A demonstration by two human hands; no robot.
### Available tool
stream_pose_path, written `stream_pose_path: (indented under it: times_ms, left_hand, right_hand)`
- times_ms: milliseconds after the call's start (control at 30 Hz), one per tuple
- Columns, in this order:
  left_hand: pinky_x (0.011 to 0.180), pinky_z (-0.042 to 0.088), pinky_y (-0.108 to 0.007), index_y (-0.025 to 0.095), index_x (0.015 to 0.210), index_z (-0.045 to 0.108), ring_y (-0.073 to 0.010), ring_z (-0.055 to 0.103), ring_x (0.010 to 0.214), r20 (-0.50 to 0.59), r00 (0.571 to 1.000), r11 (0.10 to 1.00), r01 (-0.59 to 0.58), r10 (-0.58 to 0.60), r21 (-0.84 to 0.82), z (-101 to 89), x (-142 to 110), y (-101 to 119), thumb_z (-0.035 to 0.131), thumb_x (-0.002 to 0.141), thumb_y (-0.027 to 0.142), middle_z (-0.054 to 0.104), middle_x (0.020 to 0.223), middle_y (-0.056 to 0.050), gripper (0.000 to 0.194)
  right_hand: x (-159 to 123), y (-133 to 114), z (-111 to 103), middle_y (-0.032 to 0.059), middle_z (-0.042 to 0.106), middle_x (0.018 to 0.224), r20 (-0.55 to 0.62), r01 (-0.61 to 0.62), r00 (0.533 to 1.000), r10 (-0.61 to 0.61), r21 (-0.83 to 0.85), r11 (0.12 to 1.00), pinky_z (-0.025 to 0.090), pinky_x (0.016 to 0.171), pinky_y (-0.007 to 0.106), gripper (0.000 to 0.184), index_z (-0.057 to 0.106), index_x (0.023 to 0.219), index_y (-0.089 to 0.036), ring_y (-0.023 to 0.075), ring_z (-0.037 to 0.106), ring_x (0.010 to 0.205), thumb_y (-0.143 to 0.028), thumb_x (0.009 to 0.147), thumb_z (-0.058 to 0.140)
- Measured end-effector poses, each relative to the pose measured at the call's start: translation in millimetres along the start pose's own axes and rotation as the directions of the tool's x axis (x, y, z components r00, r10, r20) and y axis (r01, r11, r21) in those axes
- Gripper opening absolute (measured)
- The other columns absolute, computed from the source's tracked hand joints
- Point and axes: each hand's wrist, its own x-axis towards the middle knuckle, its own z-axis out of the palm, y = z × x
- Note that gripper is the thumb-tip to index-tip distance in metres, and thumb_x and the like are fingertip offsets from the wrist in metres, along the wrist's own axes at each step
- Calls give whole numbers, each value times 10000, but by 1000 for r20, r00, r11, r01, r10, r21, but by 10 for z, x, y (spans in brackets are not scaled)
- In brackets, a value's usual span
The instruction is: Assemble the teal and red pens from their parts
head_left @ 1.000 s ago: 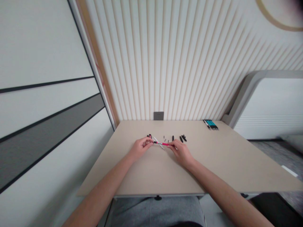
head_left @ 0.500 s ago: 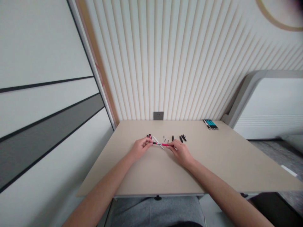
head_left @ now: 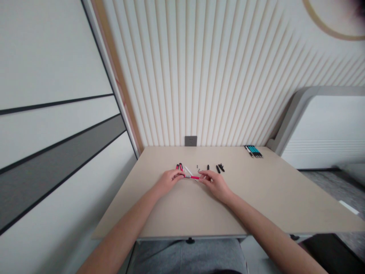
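A slim red pen with a pale, dark-marked middle lies level between my two hands, low over the table. My left hand pinches its left end, and the fingers cover that tip. At the other end, my right hand holds the red barrel between thumb and fingers. Just behind the pen are thin white refills, partly hidden by it. Two red and black pen parts rest beyond my left fingers. Small grey springs lie behind my right fingertips.
Several black pen parts lie right of centre on the beige table. A row of teal and black pens sits at the back right. The ribbed wall with a grey socket borders the far edge.
My left fingers have shifted along the pen, covering the black end that showed before. The pen sits slightly lower in view, and my right hand has moved slightly left.
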Motion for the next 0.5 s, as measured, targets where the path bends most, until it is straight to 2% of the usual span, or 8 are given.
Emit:
stream_pose_path:
  times_ms: [233, 367, 500]
  left_hand:
    - [538, 362, -210, 155, 987, 687, -115, 488, 554, 10, 994, 989, 110, -110, -102, -27, -13, -11, 519, 892, 387, 620, 695, 0, 302]
    - [525, 352, -210, 150, 1005, 685, -113, 470, 543, 9, 993, 982, 121, -121, -148, -5, -15, -28, 533, 880, 395, 593, 668, 4, 314]
    - [534, 360, -212, 150, 1016, 685, -112, 475, 557, 32, 993, 978, 120, -116, -171, -5, -13, -47, 550, 866, 408, 626, 737, -13, 328]
  right_hand:
    - [30, 2, -17, 73, 667, 982, -58, 59, 997, -55, 70, 996, 469, 835, 342, 242, 663, 1084, -203, 188, 603, 914, -285, 909, 518]
    - [36, 20, 21, 70, 676, 978, -80, -10, 996, 26, 196, 981, 472, 870, 366, 296, 616, 1151, -206, 191, 622, 917, -304, 875, 576]
    - [51, 56, 64, 60, 695, 928, -93, -67, 990, 106, 352, 933, 492, 859, 368, 383, 573, 1186, -206, 192, 650, 889, -322, 828, 645]
